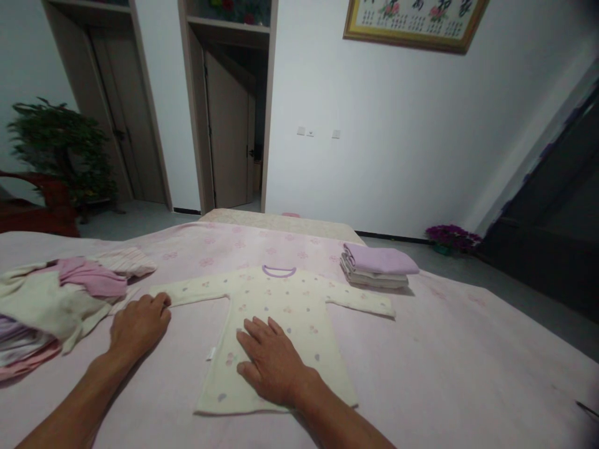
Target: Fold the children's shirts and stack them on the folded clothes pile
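A cream long-sleeved shirt [299, 312] with small hearts and cherry-like prints lies spread flat, its purple-trimmed neckline facing away from me. My left hand [139, 324] is closed at the end of the left sleeve, fingers curled over the cuff; the fingertips are partly hidden. On the lower front of the shirt my right hand [274, 362] rests palm down, fingers stretched out. A small white tag sticks out from the left side seam. The right sleeve reaches out straight with no hand on it.
A loose pile of clothes [88, 280] lies at the left beside my left hand. Folded clothes with a lilac piece on top [381, 259] are stacked at the back right. Everything rests on a pink cloth [444, 355]. A dark thin object [587, 408] shows at the right edge.
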The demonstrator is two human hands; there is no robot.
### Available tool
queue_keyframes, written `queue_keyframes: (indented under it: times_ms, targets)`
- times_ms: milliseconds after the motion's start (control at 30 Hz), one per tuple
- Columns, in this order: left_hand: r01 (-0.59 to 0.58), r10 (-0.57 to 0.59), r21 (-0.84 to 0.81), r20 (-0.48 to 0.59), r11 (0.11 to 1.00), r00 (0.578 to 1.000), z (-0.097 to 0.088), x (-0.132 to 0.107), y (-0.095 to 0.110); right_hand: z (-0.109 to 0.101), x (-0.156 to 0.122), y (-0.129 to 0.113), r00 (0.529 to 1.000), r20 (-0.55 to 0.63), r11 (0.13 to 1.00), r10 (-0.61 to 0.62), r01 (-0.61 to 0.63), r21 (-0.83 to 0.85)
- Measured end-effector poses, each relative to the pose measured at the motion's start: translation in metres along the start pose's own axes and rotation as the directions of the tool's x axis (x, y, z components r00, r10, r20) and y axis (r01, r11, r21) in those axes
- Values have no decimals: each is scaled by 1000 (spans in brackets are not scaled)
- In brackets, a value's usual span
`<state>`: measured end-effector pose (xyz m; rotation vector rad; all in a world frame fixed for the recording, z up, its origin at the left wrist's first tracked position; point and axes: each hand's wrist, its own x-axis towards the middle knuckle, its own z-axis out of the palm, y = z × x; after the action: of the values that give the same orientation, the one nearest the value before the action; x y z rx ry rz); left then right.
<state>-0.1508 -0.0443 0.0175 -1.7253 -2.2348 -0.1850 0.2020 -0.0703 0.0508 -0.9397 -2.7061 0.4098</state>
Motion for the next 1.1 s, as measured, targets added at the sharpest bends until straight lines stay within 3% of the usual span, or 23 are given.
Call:
queue_keyframes:
  times_ms: [167,300,400,567,700,800,867,1000,1100]
  targets:
    - [-6,10,55,-82,998,997,-2,-1,2,0,0,0,1000,-4,1000,1,-1,26]
    - [-181,161,-125,-156,976,975,6,4,8,1,0,0,1000,-2,999,4,-4,34]
    - [-242,224,-213,-106,947,969,12,7,8,0,0,-1,1000,-1,1000,5,-5,24]
    - [-106,107,-82,15,991,994,4,7,1,0,0,-1,1000,5,1000,8,-8,-5]
    - [43,-43,26,17,999,999,-7,6,1,-1,0,-2,1000,-7,1000,9,-9,-4]
    - [91,-91,31,-29,995,995,-10,6,8,-1,0,-2,1000,-3,1000,8,-8,-4]
    - [38,-41,-37,-71,999,997,-8,6,16,0,0,-2,1000,-3,1000,8,-8,3]
    - [-211,196,-239,-84,948,977,9,11,30,1,1,-1,1000,-8,1000,6,-6,6]
    - [-181,193,-231,28,956,981,29,14,25,1,1,-1,1000,-7,1000,6,-6,1]
